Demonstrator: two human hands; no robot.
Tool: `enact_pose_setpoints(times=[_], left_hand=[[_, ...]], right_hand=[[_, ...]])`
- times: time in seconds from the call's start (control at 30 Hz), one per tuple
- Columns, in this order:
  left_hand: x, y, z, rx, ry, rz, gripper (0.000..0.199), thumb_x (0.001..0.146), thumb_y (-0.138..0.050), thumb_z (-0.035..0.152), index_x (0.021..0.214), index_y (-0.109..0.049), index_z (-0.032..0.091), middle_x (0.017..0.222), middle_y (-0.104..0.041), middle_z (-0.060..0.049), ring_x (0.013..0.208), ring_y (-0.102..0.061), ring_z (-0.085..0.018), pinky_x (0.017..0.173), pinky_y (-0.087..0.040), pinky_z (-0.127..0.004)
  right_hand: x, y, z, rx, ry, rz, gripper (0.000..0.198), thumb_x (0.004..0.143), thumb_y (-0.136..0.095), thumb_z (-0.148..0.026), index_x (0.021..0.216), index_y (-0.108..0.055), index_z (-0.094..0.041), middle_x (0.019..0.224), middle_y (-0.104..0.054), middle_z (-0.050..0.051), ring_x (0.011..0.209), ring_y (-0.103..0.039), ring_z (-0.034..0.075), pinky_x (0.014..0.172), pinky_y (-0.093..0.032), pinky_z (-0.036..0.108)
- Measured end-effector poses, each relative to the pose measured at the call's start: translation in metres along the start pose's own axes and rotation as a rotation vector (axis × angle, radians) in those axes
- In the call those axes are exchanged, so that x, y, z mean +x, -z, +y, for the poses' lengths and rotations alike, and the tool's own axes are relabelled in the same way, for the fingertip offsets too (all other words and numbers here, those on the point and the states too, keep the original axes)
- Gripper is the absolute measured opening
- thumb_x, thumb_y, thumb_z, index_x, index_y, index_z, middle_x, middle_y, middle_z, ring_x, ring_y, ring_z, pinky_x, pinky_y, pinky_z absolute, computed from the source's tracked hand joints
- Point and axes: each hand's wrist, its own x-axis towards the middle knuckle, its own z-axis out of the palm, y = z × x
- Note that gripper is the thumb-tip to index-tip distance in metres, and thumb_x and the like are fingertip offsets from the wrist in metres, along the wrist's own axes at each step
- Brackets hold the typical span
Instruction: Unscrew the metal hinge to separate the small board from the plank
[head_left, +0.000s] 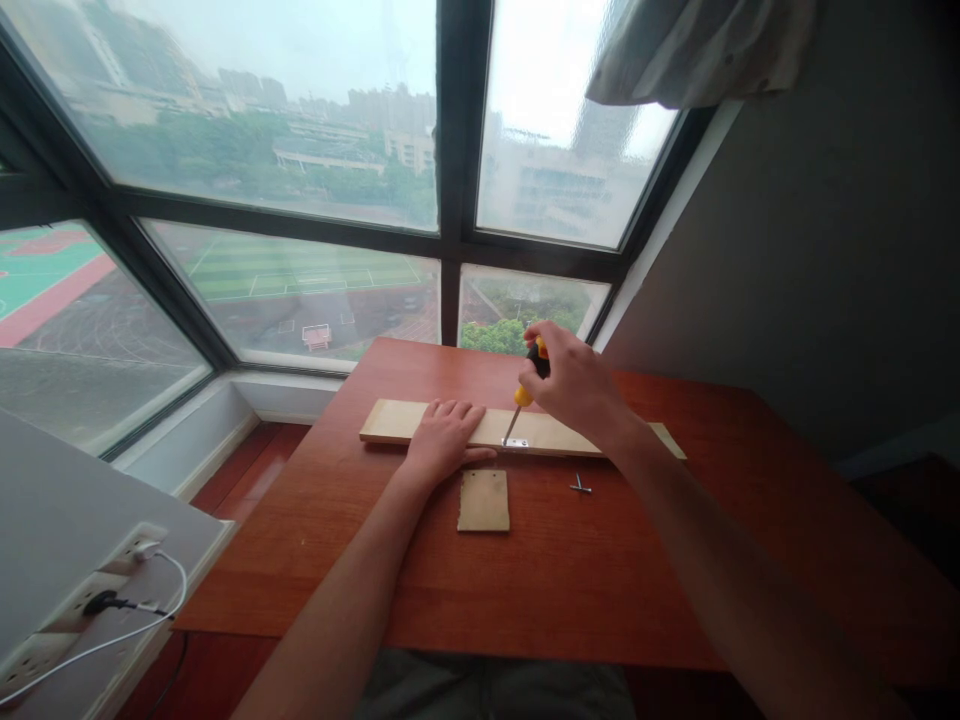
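Near frame centre, right grip is grasping a screwdriver; left grip, unclenched, is resting on a board.

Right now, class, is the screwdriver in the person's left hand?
No, the right hand holds the screwdriver, while the left hand rests on the pale wooden board.

Reddish-brown wooden table; a long pale board lies flat across it; just in front of the board, a small tan panel, two dark spots near its far edge; to the panel's right, small metal screws.
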Motion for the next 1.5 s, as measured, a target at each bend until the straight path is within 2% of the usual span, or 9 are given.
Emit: enact_pose_setpoints(times=[0.13, 0.33, 0.57, 0.7, 0.83, 0.93, 1.07, 1.3, 1.5], left_hand=[[0.0, 0.001, 0.0, -0.002, 0.005, -0.008, 0.067, 0.079, -0.052, 0.071, 0.128, -0.05, 0.026, 0.121, -0.059, -0.011, 0.112, -0.051, -0.029, 0.099, -0.032, -0.041], [0.001, 0.001, 0.001, -0.011, 0.012, -0.013, 0.066, 0.079, -0.054, 0.068, 0.129, -0.049, 0.026, 0.122, -0.059, -0.011, 0.115, -0.051, -0.03, 0.101, -0.031, -0.042], [0.001, 0.001, 0.001, -0.012, 0.011, -0.013, 0.066, 0.079, -0.053, 0.07, 0.128, -0.05, 0.026, 0.122, -0.059, -0.011, 0.113, -0.051, -0.029, 0.1, -0.032, -0.042], [0.001, 0.0, 0.0, -0.004, 0.008, -0.005, 0.067, 0.079, -0.052, 0.07, 0.128, -0.05, 0.025, 0.122, -0.059, -0.011, 0.112, -0.052, -0.029, 0.1, -0.032, -0.042], [0.001, 0.0, 0.0, -0.002, 0.015, -0.007, 0.065, 0.079, -0.055, 0.068, 0.129, -0.05, 0.027, 0.122, -0.059, -0.011, 0.114, -0.051, -0.029, 0.1, -0.031, -0.042], [0.0, 0.0, 0.0, -0.004, 0.02, -0.011, 0.064, 0.079, -0.055, 0.068, 0.129, -0.05, 0.028, 0.122, -0.059, -0.011, 0.115, -0.051, -0.029, 0.101, -0.031, -0.042], [0.001, 0.0, 0.0, -0.01, 0.013, -0.009, 0.065, 0.079, -0.054, 0.068, 0.128, -0.05, 0.027, 0.122, -0.06, -0.011, 0.114, -0.051, -0.029, 0.101, -0.031, -0.043], [0.001, 0.0, 0.0, -0.015, 0.014, -0.005, 0.068, 0.079, -0.052, 0.07, 0.13, -0.049, 0.026, 0.121, -0.06, -0.01, 0.114, -0.052, -0.029, 0.102, -0.032, -0.041], [0.0, 0.001, 0.0, -0.011, 0.017, -0.018, 0.066, 0.079, -0.054, 0.069, 0.13, -0.049, 0.027, 0.122, -0.06, -0.01, 0.115, -0.051, -0.029, 0.102, -0.031, -0.042]], right_hand=[[-0.002, 0.001, 0.001, 0.05, 0.055, -0.016, 0.031, 0.076, -0.049, -0.019, 0.107, -0.055, -0.021, 0.108, -0.065, 0.007, 0.088, -0.06, 0.021, 0.072, -0.043, 0.032], [-0.002, 0.008, -0.008, -0.095, -0.016, -0.021, 0.023, 0.089, -0.049, -0.042, 0.099, -0.06, -0.024, 0.096, -0.068, 0.005, 0.08, -0.061, 0.022, 0.063, -0.038, 0.031], [-0.004, 0.007, -0.003, 0.017, 0.033, -0.034, 0.028, 0.08, -0.05, -0.024, 0.108, -0.055, -0.021, 0.103, -0.066, 0.006, 0.083, -0.061, 0.021, 0.069, -0.041, 0.032], [-0.005, 0.008, 0.002, 0.048, 0.043, -0.031, 0.026, 0.075, -0.05, -0.021, 0.101, -0.056, -0.021, 0.095, -0.065, 0.005, 0.081, -0.059, 0.02, 0.068, -0.041, 0.031], [-0.005, 0.011, -0.001, -0.004, 0.048, -0.033, 0.015, 0.084, -0.05, -0.03, 0.093, -0.059, -0.023, 0.091, -0.066, 0.004, 0.077, -0.058, 0.019, 0.064, -0.038, 0.029], [-0.007, 0.011, -0.004, -0.087, -0.006, -0.02, 0.019, 0.089, -0.049, -0.039, 0.091, -0.06, -0.024, 0.086, -0.067, 0.003, 0.073, -0.059, 0.019, 0.06, -0.035, 0.029], [-0.009, 0.009, -0.006, -0.041, 0.022, -0.041, 0.017, 0.087, -0.049, -0.03, 0.1, -0.058, -0.023, 0.091, -0.068, 0.004, 0.074, -0.06, 0.019, 0.063, -0.037, 0.03], [-0.014, 0.011, -0.004, 0.168, 0.151, -0.102, 0.041, 0.073, -0.05, -0.015, 0.113, -0.049, -0.022, 0.11, -0.063, 0.006, 0.091, -0.059, 0.02, 0.074, -0.043, 0.03], [-0.011, 0.011, -0.006, 0.001, 0.038, -0.046, 0.024, 0.087, -0.052, -0.039, 0.103, -0.058, -0.023, 0.094, -0.067, 0.005, 0.079, -0.061, 0.021, 0.067, -0.042, 0.032]])
